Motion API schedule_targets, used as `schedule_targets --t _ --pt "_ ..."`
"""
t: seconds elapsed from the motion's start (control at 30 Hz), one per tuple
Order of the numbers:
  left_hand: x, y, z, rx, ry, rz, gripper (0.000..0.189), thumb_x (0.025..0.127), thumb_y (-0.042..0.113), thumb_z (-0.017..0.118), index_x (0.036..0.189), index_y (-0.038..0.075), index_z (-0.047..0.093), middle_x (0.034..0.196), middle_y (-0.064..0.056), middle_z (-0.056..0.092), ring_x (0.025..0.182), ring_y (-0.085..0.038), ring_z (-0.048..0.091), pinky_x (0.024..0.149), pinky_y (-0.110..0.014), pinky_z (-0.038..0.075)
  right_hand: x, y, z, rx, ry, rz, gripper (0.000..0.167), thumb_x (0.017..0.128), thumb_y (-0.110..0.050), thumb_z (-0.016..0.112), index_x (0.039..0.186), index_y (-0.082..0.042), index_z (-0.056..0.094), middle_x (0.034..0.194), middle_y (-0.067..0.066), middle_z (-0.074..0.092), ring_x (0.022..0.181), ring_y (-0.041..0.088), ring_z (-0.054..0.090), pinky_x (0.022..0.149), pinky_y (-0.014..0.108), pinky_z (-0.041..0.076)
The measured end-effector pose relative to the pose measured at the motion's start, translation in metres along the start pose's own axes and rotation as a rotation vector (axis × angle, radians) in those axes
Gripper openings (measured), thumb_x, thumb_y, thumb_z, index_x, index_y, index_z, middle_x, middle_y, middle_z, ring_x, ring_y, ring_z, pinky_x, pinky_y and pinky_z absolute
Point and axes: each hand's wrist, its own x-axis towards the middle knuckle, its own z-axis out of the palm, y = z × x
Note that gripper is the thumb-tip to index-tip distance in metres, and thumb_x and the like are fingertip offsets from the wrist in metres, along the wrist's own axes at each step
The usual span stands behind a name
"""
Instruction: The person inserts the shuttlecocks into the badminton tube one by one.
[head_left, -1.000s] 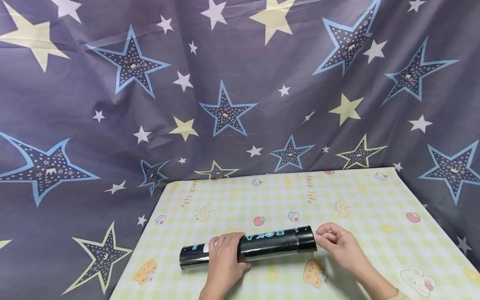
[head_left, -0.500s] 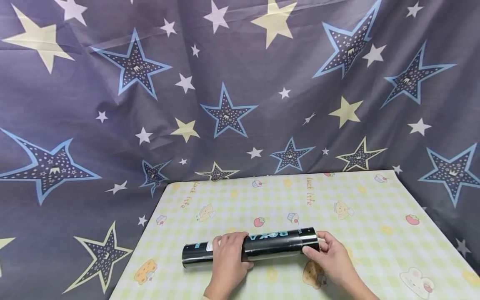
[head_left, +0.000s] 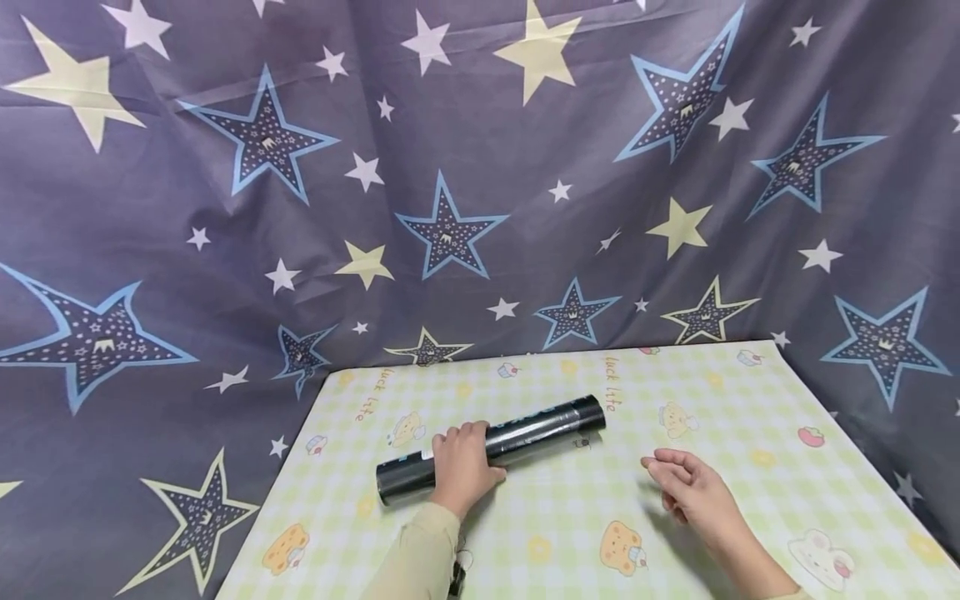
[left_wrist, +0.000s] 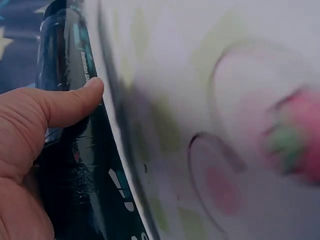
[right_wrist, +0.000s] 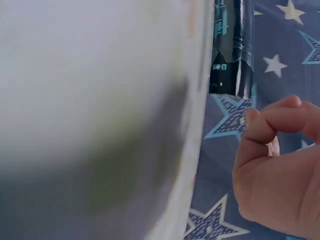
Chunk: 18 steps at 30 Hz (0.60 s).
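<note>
A long black, glossy shuttlecock tube (head_left: 536,432) with teal lettering lies slantwise over the table, its right end pointing toward the back. My left hand (head_left: 461,467) grips it left of its middle. In the left wrist view the thumb (left_wrist: 75,105) lies along the tube's (left_wrist: 80,195) printed side, while the other fingers are hidden behind it. To the right and nearer me, my right hand (head_left: 693,492) is apart from the tube, its fingers loosely bent and nothing visible in them. The right wrist view shows the tube's (right_wrist: 232,75) right end beyond the curled fingers (right_wrist: 290,120).
A green-and-white checked cloth with cartoon prints covers the table (head_left: 555,508). Behind and at both sides hangs a dark curtain (head_left: 465,125) patterned with stars. A small dark object (head_left: 456,577) shows beside the left sleeve at the bottom edge.
My right hand reached the tube's right end half a second ago and has since come away to the right. My left hand has moved the tube toward the back and tilted its right end away.
</note>
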Motion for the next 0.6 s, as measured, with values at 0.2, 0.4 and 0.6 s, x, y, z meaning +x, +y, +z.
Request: schedule_targets --t 0.2,0.4,0.6 --pt "0.026 -0.011 0.006 0.064 -0.062 -0.023 0.087 0.069 0.047 0.101 0.140 0.012 0.067 0.130 -0.013 0.074 0.116 -0.039 0.066 0.100 -0.059 0.048 -0.001 0.009 -0.014 -0.066 -0.046 0.038 0.067 0.106 -0.039 0.067 0.154 0.001 0.041 0.139 0.005 0.073 0.067 0.008 0.054 0.054 0.026 0.045" --pt "0.029 -0.015 0.002 0.093 -0.088 -0.013 0.101 0.065 0.056 0.100 0.147 0.011 0.061 0.131 -0.014 0.072 0.117 -0.038 0.064 0.100 -0.057 0.046 -0.001 0.012 -0.021 -0.072 -0.066 0.033 0.066 0.107 -0.037 0.066 0.154 0.003 0.041 0.129 -0.001 0.077 0.067 0.008 0.054 0.054 0.026 0.046" --pt "0.025 -0.019 -0.013 0.098 -0.119 0.006 0.108 0.069 0.065 0.095 0.153 0.010 0.055 0.140 -0.016 0.067 0.125 -0.040 0.060 0.107 -0.060 0.043 -0.002 0.012 -0.026 -0.070 -0.067 0.030 0.067 0.107 -0.036 0.066 0.154 0.004 0.040 0.126 -0.004 0.078 0.068 0.008 0.055 0.054 0.026 0.047"
